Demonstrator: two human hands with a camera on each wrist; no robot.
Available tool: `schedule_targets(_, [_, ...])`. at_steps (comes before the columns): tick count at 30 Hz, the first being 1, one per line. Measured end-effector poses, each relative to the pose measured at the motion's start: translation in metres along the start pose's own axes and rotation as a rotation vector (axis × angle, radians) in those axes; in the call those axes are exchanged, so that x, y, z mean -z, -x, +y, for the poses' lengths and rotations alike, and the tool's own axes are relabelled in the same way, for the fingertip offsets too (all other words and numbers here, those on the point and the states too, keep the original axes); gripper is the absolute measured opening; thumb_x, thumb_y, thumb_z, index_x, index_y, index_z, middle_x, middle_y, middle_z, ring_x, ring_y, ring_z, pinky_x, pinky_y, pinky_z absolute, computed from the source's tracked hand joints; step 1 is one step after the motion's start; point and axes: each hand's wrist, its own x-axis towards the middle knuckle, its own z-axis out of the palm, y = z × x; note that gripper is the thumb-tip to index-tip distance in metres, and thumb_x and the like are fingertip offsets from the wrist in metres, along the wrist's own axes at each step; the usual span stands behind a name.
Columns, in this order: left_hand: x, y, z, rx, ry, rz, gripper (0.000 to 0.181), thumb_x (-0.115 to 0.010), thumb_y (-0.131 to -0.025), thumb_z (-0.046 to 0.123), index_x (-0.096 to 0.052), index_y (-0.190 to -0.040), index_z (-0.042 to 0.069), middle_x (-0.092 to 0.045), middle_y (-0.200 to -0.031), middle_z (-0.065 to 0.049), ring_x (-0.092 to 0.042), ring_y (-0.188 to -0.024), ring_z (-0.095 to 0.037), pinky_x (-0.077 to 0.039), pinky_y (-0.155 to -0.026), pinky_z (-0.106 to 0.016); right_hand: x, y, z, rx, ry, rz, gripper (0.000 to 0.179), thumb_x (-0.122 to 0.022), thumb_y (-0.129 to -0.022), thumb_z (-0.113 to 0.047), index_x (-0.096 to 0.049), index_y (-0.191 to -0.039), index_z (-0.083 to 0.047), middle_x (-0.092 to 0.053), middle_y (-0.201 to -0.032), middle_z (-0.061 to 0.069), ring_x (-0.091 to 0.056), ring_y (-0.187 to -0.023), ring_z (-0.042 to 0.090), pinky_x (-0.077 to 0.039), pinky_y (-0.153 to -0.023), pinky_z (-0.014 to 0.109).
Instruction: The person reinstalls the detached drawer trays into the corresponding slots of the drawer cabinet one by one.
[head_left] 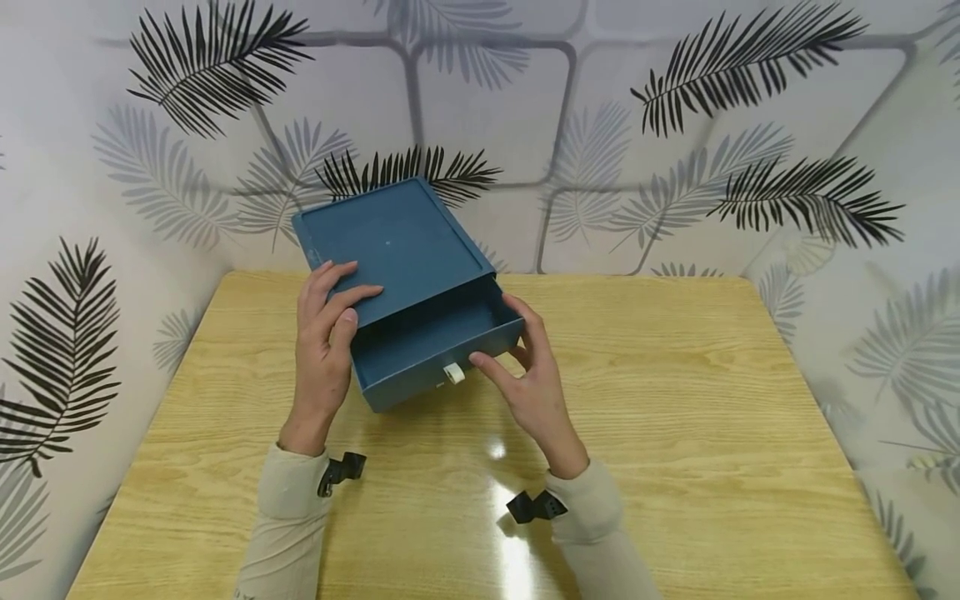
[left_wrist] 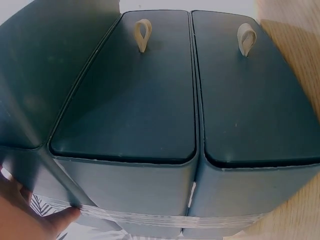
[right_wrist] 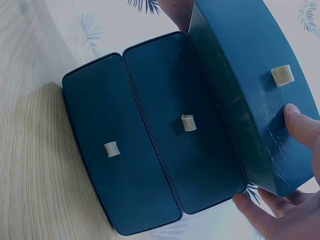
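A blue drawer unit (head_left: 397,242) stands turned at an angle near the far edge of the table. Its top drawer (head_left: 408,385) is pulled partway out, and the inside shows bare. On the drawer's front is a pale loop pull tab (head_left: 453,373). My left hand (head_left: 322,350) rests on the unit's left side, fingers spread over the top edge. With the thumb on its front face, my right hand (head_left: 536,392) grips the drawer's right front corner. Below it, the middle drawer (right_wrist: 170,90) and bottom drawer (right_wrist: 115,115) sit closed.
The wooden table (head_left: 720,433) extends in front and to both sides. Behind it is a wall (head_left: 600,225) with a leaf print. Clear tape (left_wrist: 150,220) runs along the unit's side.
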Motion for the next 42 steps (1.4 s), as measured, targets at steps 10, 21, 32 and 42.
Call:
schedule_targets(10, [0.001, 0.0, 0.001, -0.003, 0.0, -0.008, 0.036, -0.046, -0.106, 0.012, -0.076, -0.123, 0.013, -0.052, -0.156, -0.008, -0.025, -0.158, -0.023, -0.012, -0.131, -0.055, -0.003, -0.003, 0.001, -0.049, 0.024, 0.001, 0.083, -0.078, -0.093, -0.012, -0.036, -0.16, -0.037, -0.034, -0.168, -0.008, -0.034, -0.157, 0.019, -0.038, -0.119, 0.063])
schedule_targets(21, [0.001, 0.0, 0.001, -0.005, 0.008, -0.01, 0.036, -0.045, -0.106, 0.012, -0.076, -0.124, 0.013, -0.052, -0.156, -0.008, -0.025, -0.158, -0.023, -0.012, -0.131, -0.055, -0.005, -0.008, 0.005, -0.023, -0.005, -0.005, 0.08, -0.076, -0.093, -0.009, -0.037, -0.159, -0.033, -0.035, -0.167, -0.006, -0.037, -0.155, 0.02, -0.037, -0.12, 0.063])
schedule_targets(32, [0.002, 0.0, 0.001, -0.012, 0.031, -0.006, 0.037, -0.043, -0.107, 0.011, -0.076, -0.124, 0.01, -0.052, -0.156, -0.011, -0.025, -0.159, -0.024, -0.011, -0.131, -0.055, -0.01, -0.016, 0.008, -0.024, 0.006, -0.011, 0.078, -0.075, -0.095, -0.012, -0.037, -0.159, -0.034, -0.034, -0.168, -0.005, -0.036, -0.156, 0.019, -0.036, -0.121, 0.064])
schedule_targets(42, [0.0, 0.0, 0.002, -0.022, 0.023, -0.007, 0.038, -0.043, -0.107, 0.012, -0.076, -0.124, 0.01, -0.052, -0.156, -0.011, -0.025, -0.159, -0.025, -0.012, -0.131, -0.055, -0.011, -0.021, 0.008, -0.041, 0.011, -0.004, 0.077, -0.076, -0.095, -0.016, -0.038, -0.158, -0.036, -0.034, -0.167, -0.007, -0.033, -0.157, 0.02, -0.034, -0.121, 0.066])
